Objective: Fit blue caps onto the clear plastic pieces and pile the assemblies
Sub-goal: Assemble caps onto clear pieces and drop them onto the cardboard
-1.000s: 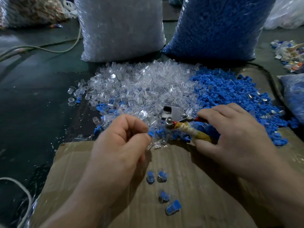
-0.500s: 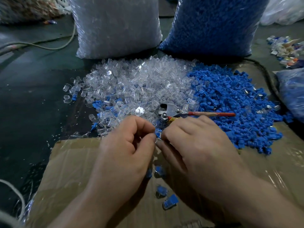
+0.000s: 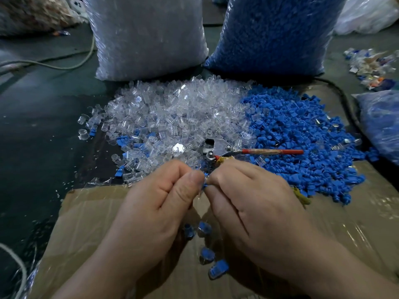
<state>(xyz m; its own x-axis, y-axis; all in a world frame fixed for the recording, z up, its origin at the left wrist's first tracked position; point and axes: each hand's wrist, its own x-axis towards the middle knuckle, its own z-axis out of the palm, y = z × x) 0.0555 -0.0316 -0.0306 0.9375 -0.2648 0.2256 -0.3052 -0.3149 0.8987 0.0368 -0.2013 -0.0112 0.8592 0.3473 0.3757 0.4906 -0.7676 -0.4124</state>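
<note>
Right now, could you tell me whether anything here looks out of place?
A red-handled tool lies half buried between the clear pile and blue caps; several stray blue pieces sit among the clear ones.

Both the left hand (image 3: 155, 203) and the right hand (image 3: 254, 203) are bare, and so are the wrists and forearms.

1. Dim, cool light; the dark floor (image 3: 32, 137) at left sinks nearly to black
2. Glints sparkle on the clear pieces (image 3: 172, 117); white glare streaks the film-wrapped cardboard (image 3: 356, 229)
3. The left hand (image 3: 155, 203) and right hand (image 3: 254, 203) shade the cardboard beneath
4. Wide-angle bending leans the clear sack (image 3: 146, 35) and blue sack (image 3: 272, 33) outward; the corners are smeared, and the blue cap (image 3: 205, 184) between the fingertips is soft
</note>
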